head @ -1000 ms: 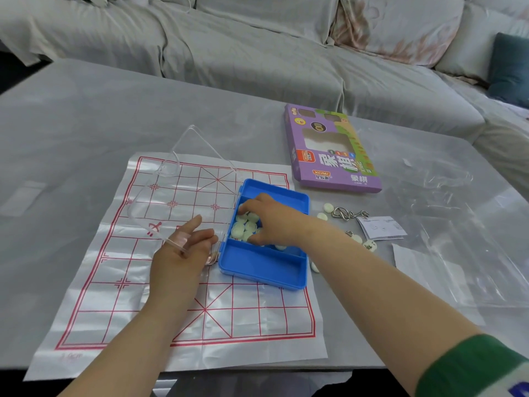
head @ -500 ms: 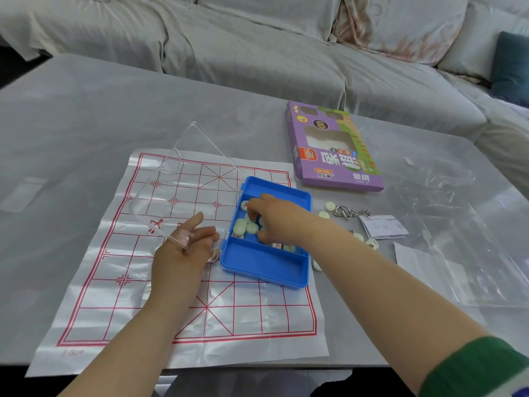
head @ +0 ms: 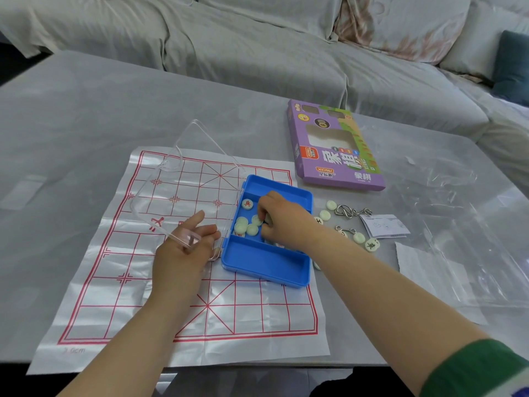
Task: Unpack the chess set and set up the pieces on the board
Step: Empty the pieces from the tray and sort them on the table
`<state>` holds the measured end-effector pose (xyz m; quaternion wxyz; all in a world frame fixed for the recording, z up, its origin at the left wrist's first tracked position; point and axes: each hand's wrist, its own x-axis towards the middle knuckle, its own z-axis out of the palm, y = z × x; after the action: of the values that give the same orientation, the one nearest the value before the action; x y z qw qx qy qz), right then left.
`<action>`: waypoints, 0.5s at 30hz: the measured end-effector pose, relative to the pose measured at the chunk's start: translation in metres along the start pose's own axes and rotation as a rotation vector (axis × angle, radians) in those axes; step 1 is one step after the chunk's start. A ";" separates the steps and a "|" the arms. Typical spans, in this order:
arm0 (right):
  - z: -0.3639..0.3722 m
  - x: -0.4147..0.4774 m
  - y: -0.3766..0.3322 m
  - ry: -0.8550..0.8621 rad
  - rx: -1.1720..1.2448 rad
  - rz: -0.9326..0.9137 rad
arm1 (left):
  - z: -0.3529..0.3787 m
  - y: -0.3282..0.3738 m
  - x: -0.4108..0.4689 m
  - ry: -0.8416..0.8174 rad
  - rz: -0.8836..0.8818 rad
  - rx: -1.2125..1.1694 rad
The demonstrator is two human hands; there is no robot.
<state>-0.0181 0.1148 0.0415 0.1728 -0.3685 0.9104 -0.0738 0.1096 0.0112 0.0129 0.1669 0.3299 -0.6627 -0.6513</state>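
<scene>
A person sits at a grey table (head: 86, 124) covered in clear film, both bare forearms reaching forward. A thin plastic board sheet (head: 177, 296) printed with a red grid lies flat in front of them. On the sheet's right part rests a blue case (head: 266, 265) with its clear lid (head: 183, 179) swung open to the left and standing tilted above the grid.

The left hand (head: 183, 247) lies just left of the case, fingers straight and slightly spread. The lid's near corner rests across them, so the hand props the lid without gripping it.

The right hand (head: 283, 219) reaches into the case's middle compartment, fingers curled downward. Its fingertips pinch one of the chess pieces (head: 243, 224), pale round discs clustered there, one showing a red character. A green sleeve (head: 481, 371) covers the upper right arm.

The two hands are apart, with the case's left wall between them.

Just right of the case, loose discs (head: 331, 205) lie scattered on the table beside metal wire puzzles (head: 352, 211) and a folded paper slip (head: 385, 226). A purple box (head: 335, 156) lies flat beyond the case. Crumpled clear wrap (head: 458, 224) sits at the far right. A grey-covered sofa (head: 257, 38) runs behind the table.
</scene>
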 end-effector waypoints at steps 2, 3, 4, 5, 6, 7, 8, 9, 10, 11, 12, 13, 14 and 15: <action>0.002 0.001 0.000 0.029 0.005 0.001 | 0.000 0.000 -0.001 -0.005 0.007 0.011; 0.003 0.001 0.000 0.041 -0.011 0.003 | -0.001 0.000 -0.001 -0.007 0.008 0.014; 0.004 0.002 0.000 0.049 -0.029 0.012 | -0.001 -0.001 0.000 -0.009 0.009 0.013; 0.005 0.003 -0.001 0.058 -0.044 0.020 | -0.001 -0.001 0.000 -0.011 0.009 0.012; 0.005 0.003 -0.001 0.067 -0.049 0.030 | -0.001 -0.001 0.000 -0.011 0.010 0.013; 0.005 0.003 -0.002 0.076 -0.047 0.038 | -0.001 -0.002 0.000 -0.012 0.011 0.014; 0.005 0.003 -0.002 0.081 -0.042 0.042 | -0.001 -0.002 0.000 -0.011 0.011 0.014; 0.004 0.003 -0.002 0.084 -0.037 0.037 | -0.001 -0.002 0.000 -0.010 0.010 0.012; 0.004 0.003 -0.001 0.084 -0.028 0.033 | -0.001 -0.002 0.000 -0.009 0.009 0.011; 0.003 0.003 0.000 0.087 -0.010 0.028 | -0.002 -0.002 0.000 -0.010 0.009 0.008; 0.003 0.003 0.001 0.094 0.016 0.024 | -0.001 -0.002 0.000 -0.012 0.009 0.008; 0.003 0.002 0.002 0.109 0.049 0.018 | -0.001 -0.002 0.000 -0.013 0.008 0.009; 0.002 0.001 0.004 0.130 0.086 0.016 | -0.001 -0.003 0.000 -0.012 0.007 0.010; 0.000 -0.001 0.006 0.158 0.129 0.016 | -0.001 -0.002 0.000 -0.011 0.004 0.009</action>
<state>-0.0211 0.1194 0.0404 0.1242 -0.3423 0.9176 -0.1595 0.1110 0.0107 0.0106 0.1630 0.3256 -0.6672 -0.6498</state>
